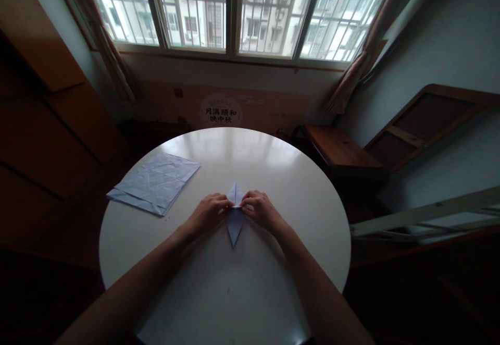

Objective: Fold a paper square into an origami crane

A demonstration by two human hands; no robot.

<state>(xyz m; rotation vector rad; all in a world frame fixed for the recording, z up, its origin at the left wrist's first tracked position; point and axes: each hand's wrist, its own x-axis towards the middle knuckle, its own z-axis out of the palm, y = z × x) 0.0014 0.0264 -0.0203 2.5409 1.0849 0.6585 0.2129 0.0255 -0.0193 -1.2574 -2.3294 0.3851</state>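
A folded piece of paper (235,228), pale blue-white and shaped like a long diamond, lies on the round white table (230,303) in front of me. One point aims toward the window and the other toward me. My left hand (213,209) pinches its left edge near the middle, fingers closed. On the opposite edge, my right hand (260,208) pinches the paper at the same height. Between the fingertips runs a crosswise fold, with a centre crease above it. The fingers hide the paper's side corners.
Creased sheets of paper (156,182) lie at the table's left, partly over its edge. A wooden bench (339,147) stands beyond the table on the right. Behind are a printed cardboard panel (269,105) and a barred window (195,11), with an orange-brown cabinet (42,142) at left.
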